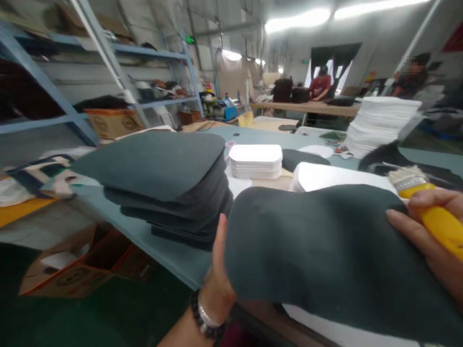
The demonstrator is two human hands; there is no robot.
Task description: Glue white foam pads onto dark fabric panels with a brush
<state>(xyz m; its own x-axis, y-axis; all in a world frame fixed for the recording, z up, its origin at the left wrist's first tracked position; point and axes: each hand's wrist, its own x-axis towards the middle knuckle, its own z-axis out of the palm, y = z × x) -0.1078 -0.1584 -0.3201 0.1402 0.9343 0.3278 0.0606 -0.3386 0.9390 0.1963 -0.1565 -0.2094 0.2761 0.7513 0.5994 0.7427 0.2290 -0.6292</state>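
A dark grey-green sheet with rounded corners (311,246) is held up between both hands, bent in gentle waves. My left hand (219,274) grips its left edge, thumb up in front and the other fingers hidden behind it. At the right, my right hand (427,231) is closed round a yellow-handled brush (439,221) with pale bristles pointing up, its fingertips at the sheet's upper right edge. Left of the held sheet stands a tall stack of similar dark sheets (155,166). White pieces (325,177) lie behind the held sheet.
A small white stack (255,159) and a tall white stack (383,123) stand on the blue-green table (173,262). Below the table's left edge are cardboard boxes (72,284). Shelves (155,50) line the left; a person in red (320,86) and another person (412,79) are further back.
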